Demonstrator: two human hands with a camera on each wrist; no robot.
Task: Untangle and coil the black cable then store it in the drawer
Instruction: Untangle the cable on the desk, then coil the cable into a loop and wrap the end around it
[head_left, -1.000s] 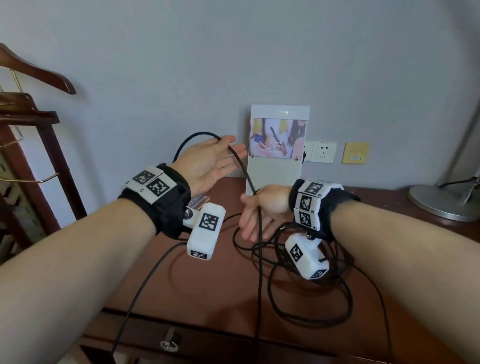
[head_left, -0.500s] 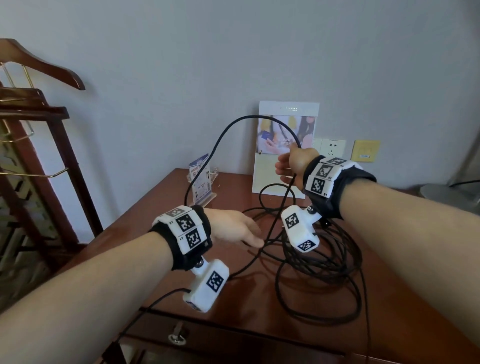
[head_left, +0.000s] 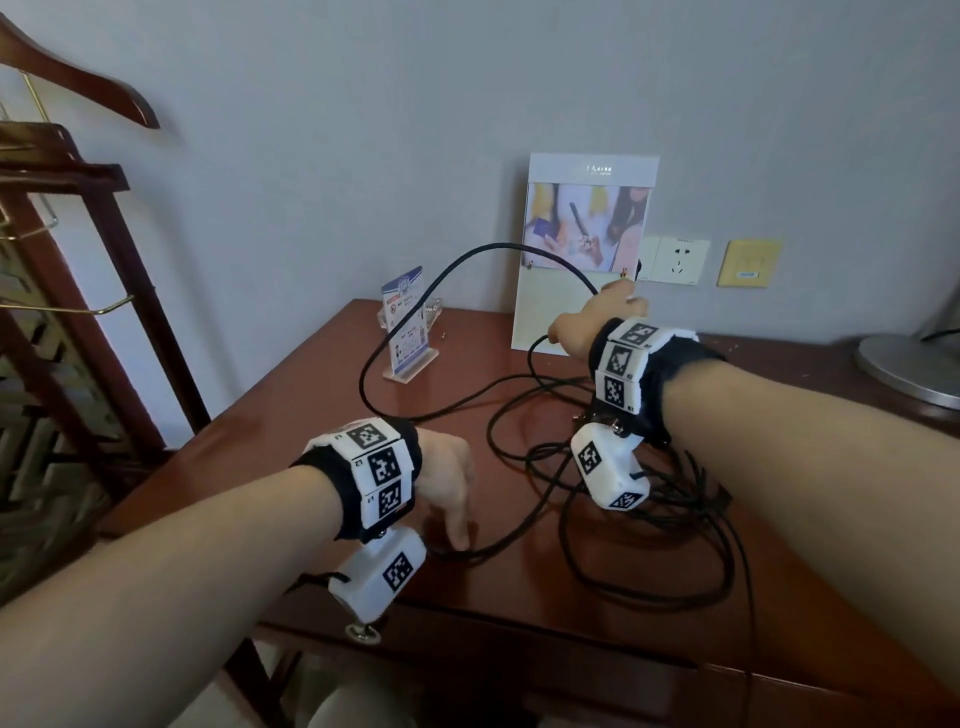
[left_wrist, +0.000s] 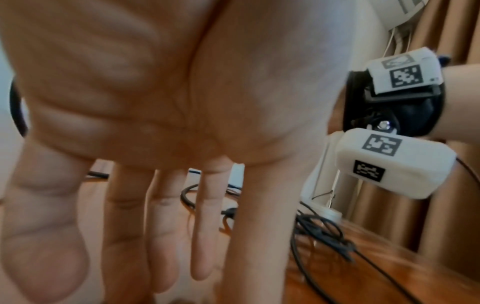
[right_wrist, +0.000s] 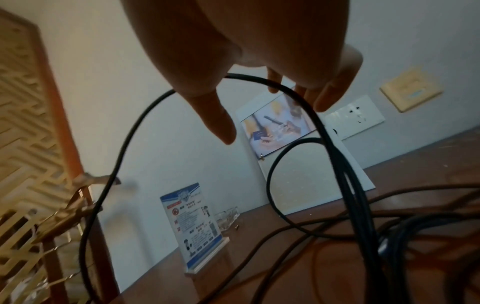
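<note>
The black cable (head_left: 675, 493) lies in a loose tangle on the brown table (head_left: 311, 426), right of centre. One strand arcs up from the table to my right hand (head_left: 608, 317), which is raised near the back wall. In the right wrist view, loops of the cable (right_wrist: 345, 185) hang from my right hand (right_wrist: 272, 86), whose fingers curl round them. My left hand (head_left: 452, 499) is low near the front edge, fingers straight and pointing down, its tips touching the table beside a strand. My left hand (left_wrist: 168, 226) holds nothing. The drawer (head_left: 519, 665) with a metal knob (head_left: 363, 631) sits below the front edge.
A small acrylic sign (head_left: 408, 332) stands at the back left of the table. A white picture board (head_left: 587, 249) leans on the wall beside a socket (head_left: 675, 260). A lamp base (head_left: 914, 369) is at the far right, a wooden clothes stand (head_left: 78, 260) at the left.
My left hand let go of the raised cable and dropped to the table front. My right hand rose toward the back wall, lifting a cable loop with it.
</note>
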